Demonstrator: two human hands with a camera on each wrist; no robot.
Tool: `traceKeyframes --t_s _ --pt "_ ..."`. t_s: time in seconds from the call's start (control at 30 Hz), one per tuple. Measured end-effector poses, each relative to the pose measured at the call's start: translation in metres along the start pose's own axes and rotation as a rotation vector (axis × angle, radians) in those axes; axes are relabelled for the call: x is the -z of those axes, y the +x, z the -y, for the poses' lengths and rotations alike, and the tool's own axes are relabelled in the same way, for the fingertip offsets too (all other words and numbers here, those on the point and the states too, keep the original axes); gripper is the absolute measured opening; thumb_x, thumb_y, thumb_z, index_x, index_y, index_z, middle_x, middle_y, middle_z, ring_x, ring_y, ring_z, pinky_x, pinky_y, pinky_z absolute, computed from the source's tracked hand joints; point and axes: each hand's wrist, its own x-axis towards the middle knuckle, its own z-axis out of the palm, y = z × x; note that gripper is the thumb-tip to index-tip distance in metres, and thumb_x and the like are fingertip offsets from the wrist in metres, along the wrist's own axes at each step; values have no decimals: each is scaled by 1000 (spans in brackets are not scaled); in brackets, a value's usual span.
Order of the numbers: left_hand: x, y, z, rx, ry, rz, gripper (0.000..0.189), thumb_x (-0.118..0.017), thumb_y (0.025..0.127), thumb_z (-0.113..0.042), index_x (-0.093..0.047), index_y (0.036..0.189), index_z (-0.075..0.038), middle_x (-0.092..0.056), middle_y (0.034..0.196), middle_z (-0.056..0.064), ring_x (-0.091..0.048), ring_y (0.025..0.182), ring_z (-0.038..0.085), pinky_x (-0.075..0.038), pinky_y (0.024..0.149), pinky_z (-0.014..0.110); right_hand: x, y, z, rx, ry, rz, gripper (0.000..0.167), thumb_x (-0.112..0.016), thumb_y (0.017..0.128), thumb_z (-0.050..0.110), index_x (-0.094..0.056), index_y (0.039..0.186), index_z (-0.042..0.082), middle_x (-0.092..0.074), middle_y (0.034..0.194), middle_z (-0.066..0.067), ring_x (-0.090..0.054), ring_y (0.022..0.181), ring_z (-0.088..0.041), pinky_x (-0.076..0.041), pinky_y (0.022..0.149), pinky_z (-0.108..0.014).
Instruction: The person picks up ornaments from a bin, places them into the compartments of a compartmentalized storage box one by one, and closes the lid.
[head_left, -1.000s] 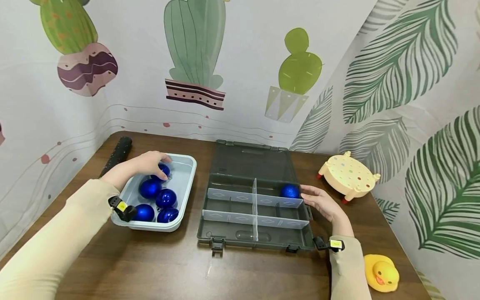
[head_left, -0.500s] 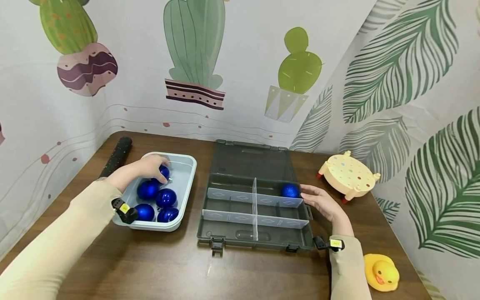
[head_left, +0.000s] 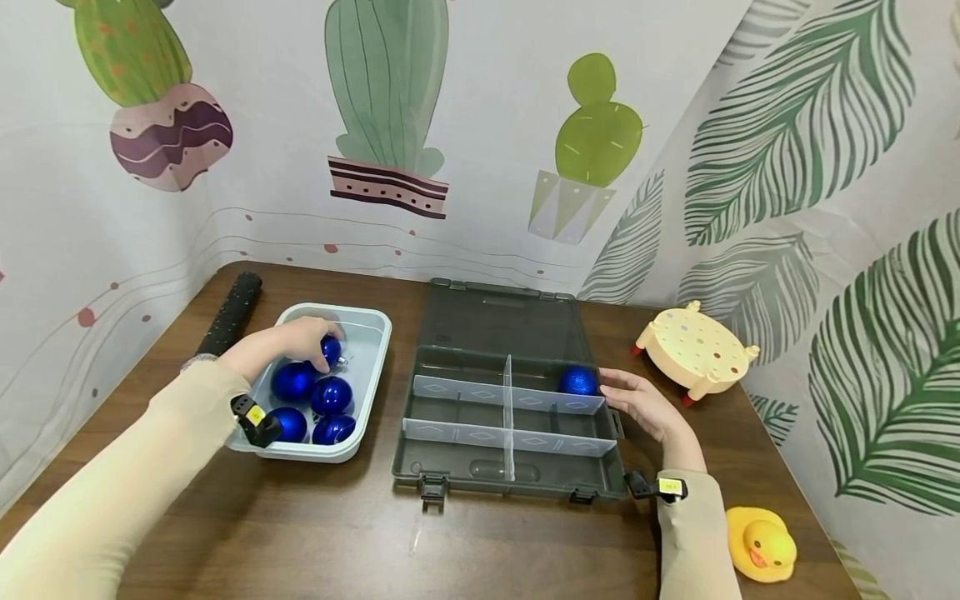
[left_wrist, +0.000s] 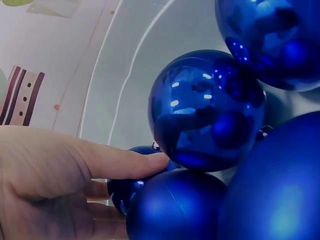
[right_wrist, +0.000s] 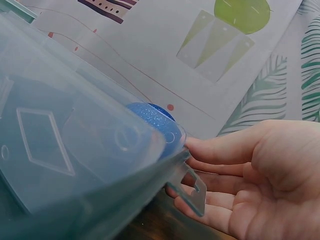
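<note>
In the head view, my left hand (head_left: 287, 340) reaches into the white bin (head_left: 375, 333) at left and pinches a shiny blue bauble (head_left: 329, 350). The left wrist view has the thumb in front of that bauble (left_wrist: 118, 192) and the fingers behind it. Several other blue baubles (head_left: 332, 396), glossy and matte, lie in the bin. At the right side of the grey divided organizer box (head_left: 510, 487), my right hand (head_left: 647, 407) rests its fairly straight fingertips on the wall. A glittery blue bauble (head_left: 578, 381) sits in the back right compartment.
The organizer's lid (head_left: 502, 321) lies folded back towards the wall. A black speckled roll (head_left: 232, 312) lies behind the bin. A cream toy stool (head_left: 696, 350) and a yellow rubber duck (head_left: 761, 544) stand at right. White dividers (head_left: 461, 433) split the organizer.
The left fingers have closed round the bauble at the bin's back, and the left wrist has moved a little to the right. The right hand has stayed at the organizer.
</note>
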Motion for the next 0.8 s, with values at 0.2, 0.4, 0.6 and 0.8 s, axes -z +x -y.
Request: traceKeyframes --t_s 0.2,0.4,0.6,0.8 --pt "3 -1 -1 -17 -6 -21 52 -80 74 -7 -60 120 8 -59 122 32 -56 114 47 -42 101 58 -1 -1 1 -2 5 -3 60 -50 101 11 -23 147 -15 -23 152 -37 -57 101 9 -46 90 -10" --pt "4 0 1 -28 -13 -65 51 -81 74 -8 -62 119 7 -62 120 30 -58 111 46 -44 99 58 -1 -1 1 -1 15 -3 60 -49 100 11 -22 147 -16 -23 152 -37 -57 101 9 -46 89 -10" --pt "7 -3 1 -28 -17 -102 50 -81 76 -11 -62 120 6 -63 120 28 -58 112 44 -43 99 58 2 0 -1 -13 -3 -5 61 -50 101 14 -22 148 -14 -22 153 -36 -56 101 10 -45 89 -10" --pt "17 -10 -2 -3 -77 -120 53 -80 78 -13 -60 124 4 -60 125 30 -56 114 46 -45 97 61 3 0 -1 -10 -6 -2 61 -50 101 14 -22 148 -14 -22 153 -36 -56 101 10 -45 89 -10"
